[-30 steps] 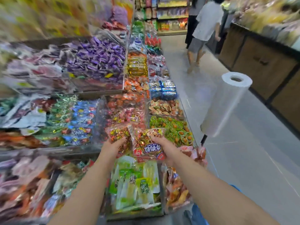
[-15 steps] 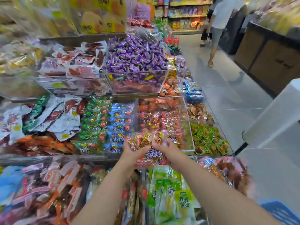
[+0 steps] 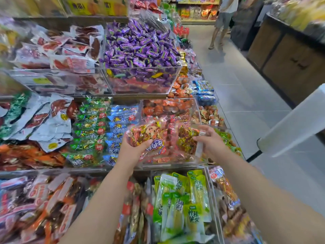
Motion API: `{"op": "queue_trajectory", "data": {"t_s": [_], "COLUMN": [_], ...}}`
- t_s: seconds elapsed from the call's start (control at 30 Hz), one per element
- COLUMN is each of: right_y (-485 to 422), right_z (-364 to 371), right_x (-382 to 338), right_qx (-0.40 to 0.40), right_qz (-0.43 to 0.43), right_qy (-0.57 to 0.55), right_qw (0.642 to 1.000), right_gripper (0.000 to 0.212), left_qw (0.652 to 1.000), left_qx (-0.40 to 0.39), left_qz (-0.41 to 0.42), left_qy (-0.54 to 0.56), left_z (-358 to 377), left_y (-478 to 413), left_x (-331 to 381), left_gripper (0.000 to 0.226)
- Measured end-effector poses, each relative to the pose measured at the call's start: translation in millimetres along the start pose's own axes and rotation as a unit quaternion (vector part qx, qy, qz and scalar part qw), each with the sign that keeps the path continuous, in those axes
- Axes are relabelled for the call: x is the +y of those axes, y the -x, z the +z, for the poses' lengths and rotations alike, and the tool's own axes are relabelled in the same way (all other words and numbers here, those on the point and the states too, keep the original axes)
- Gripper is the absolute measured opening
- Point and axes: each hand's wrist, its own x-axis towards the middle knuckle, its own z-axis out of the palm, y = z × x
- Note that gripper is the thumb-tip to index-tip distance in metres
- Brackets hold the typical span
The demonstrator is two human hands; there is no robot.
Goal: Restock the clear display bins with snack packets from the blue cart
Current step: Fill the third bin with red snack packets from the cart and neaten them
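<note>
Now L hand [image 3: 131, 150] fingers grip red snack pkt [image 3: 147, 134], R hand [image 3: 212, 141] fingers pinch 2nd pkt [image 3: 187, 140]. Best lay both flat in clear bin [image 3: 175, 162] under fingertips, no crushing.

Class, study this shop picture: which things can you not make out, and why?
Head view:
Blue cart: outside the frame.
White plastic-bag roll: upper end cut by the right edge.
Red-and-gold cartoon snack packet: partly covered by the left hand.
Gold-and-red foil packet: edge covered by the right hand.
Yellow boxes on top shelf: print blurred.
</note>
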Motion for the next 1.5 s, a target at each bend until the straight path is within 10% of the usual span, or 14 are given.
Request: {"op": "queue_trajectory", "data": {"t_s": [0.23, 0.53, 0.7, 0.87, 0.97, 1.07, 1.23, 1.33, 1.5], "right_y": [-19, -38, -29, -13, -14, -20, -30, -40, -43], "right_z": [-3, -16, 13, 44, 44, 35, 28, 25, 12], "right_x": [-11, -28, -35, -31, -32, -25, -14, -9, 1], "right_qx": [-0.04, -0.023, 0.119, -0.043, -0.145, -0.194, -0.085, -0.084, -0.086], "right_qz": [-0.014, 0.006, -0.078, -0.092, -0.016, 0.033, -0.043, 0.016, 0.01], "right_qy": [0.194, -0.152, 0.081, 0.22, 0.122, 0.038, 0.323, 0.299, 0.276], "right_qw": [0.98, 0.988, 0.986, 0.97, 0.982, 0.98, 0.942, 0.95, 0.957], "right_gripper": [0.02, 0.027, 0.023, 0.037, 0.034, 0.052, 0.095, 0.123, 0.117], "left_qw": [0.998, 0.994, 0.995, 0.995, 0.989, 0.98, 0.976, 0.977, 0.995], "left_qx": [0.013, 0.109, 0.064, -0.048, -0.058, -0.084, -0.113, -0.113, -0.028], "left_qz": [-0.025, 0.008, -0.005, -0.084, -0.126, -0.153, -0.166, -0.156, -0.095], "left_qy": [0.048, 0.01, -0.079, 0.002, 0.048, 0.092, 0.088, 0.09, -0.032], "left_z": [20, 38, 54, 64, 58, 45, 38, 38, 44], "left_y": [-16, -37, -36, -29, -28, -29, -23, -25, -29], "left_x": [8, 9, 10, 7, 7, 5, -2, -2, 3], "left_gripper": [0.101, 0.077, 0.09, 0.099, 0.09, 0.067, 0.088, 0.092, 0.083]}}
